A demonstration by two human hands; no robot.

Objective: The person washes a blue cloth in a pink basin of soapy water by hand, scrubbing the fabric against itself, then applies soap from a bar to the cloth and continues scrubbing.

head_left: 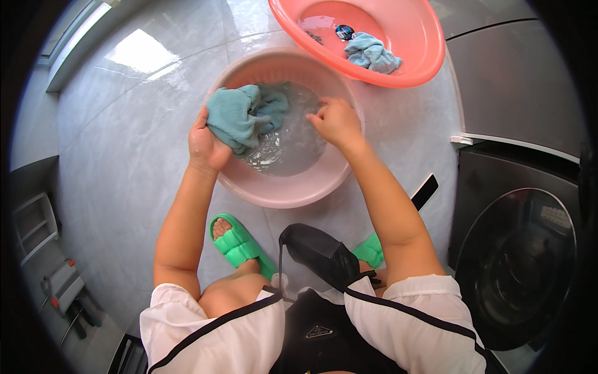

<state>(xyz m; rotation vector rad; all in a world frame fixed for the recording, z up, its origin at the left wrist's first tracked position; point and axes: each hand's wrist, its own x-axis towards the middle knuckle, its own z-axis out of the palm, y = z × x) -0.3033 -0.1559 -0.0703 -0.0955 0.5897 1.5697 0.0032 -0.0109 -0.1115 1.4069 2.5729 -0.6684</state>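
A: State the position of the teal cloth point(240, 115).

B: It sits at the upper centre of the frame, over the left inner side of the pale pink basin point(280, 193). Its lower part hangs into the water; the rest is bunched above the waterline.

A: Grip state, left hand point(207, 146)?

B: Fingers closed around the lower left edge of the cloth, palm resting at the basin rim.

A: Grip state, right hand point(336, 121)?

B: Fingers curled downward at the right side of the basin, tips at the water surface. Whether they pinch any fabric cannot be told.

A: Surroundings?

B: A coral basin point(411, 56) overlaps the far rim at the top of the frame, holding a light blue cloth point(372, 53). Green slippers point(237, 243) stand on the wet tiled floor point(124, 143) below. A washing machine point(517, 262) occupies the right edge.
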